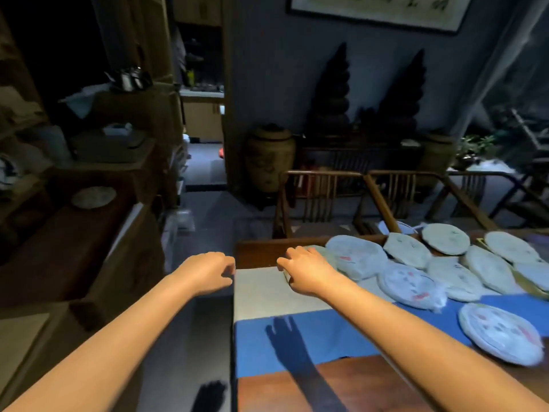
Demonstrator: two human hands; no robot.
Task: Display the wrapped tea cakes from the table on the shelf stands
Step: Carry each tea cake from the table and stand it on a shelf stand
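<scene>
Just wrapped tea cakes (416, 263) loose on the table (258, 251), unboxed.

Dim room; grey wall (276, 69) with framed scroll (377, 10), two dark carved spires (331, 93), clay jars (269, 157), wooden chairs (320, 197), grey floor (208, 221)

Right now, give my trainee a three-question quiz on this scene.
1. True or false: the right hand rests on a tea cake at the table's near-left end.
2. Which holds a cake? A) left hand B) neither hand clearly C) both
3. Fill in: one cake already lies on the dark ____ at left.

Key: 1 true; 2 B; 3 shelf.
</scene>
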